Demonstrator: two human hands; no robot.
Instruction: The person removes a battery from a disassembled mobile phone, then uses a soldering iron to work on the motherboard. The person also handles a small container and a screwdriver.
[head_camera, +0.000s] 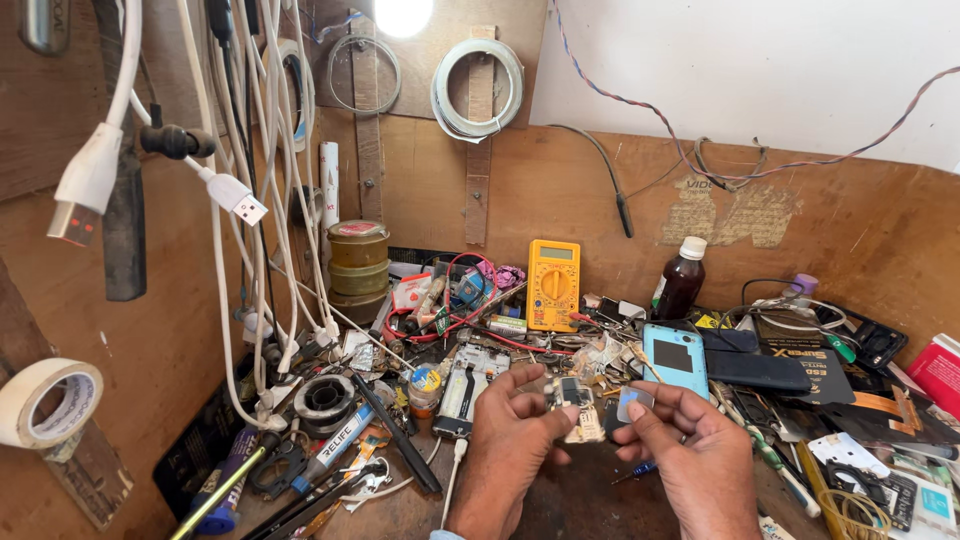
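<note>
**Inspector:** Pinched between thumb and fingertips of the left hand (515, 425) is a small circuit board (572, 400), held above the workbench (590, 500) just in front of the person. The right hand (690, 450) is closed on a small grey rectangular chip or tab (633, 403), thumb against forefinger.

**Clerk:** Orientation of the board?

**Inspector:** Its long axis runs roughly away from the person, slightly tilted, with the component side facing up toward the camera. The lower end merges with a pale piece beneath it; I cannot tell whether that is part of the board or a separate item.

**Clerk:** What is obscured?

**Inspector:** The left fingers cover the board's near-left edge. Both wrists are cut off by the bottom of the frame. Whether the grey piece touches the board cannot be determined; they sit just beside each other.

**Clerk:** Surroundings?

**Inspector:** A blue phone housing (674, 357) lies just beyond the right hand. A yellow multimeter (554, 284) leans against the back panel, and a dark brown bottle with a white cap (681, 279) stands to its right. A solder spool (324, 399) and a stack of round tins (358, 262) lie to the left. White cables with USB plugs (236, 196) hang at the left, blocking part of the bench. A tape roll (45, 403) hangs at the far left.
</note>
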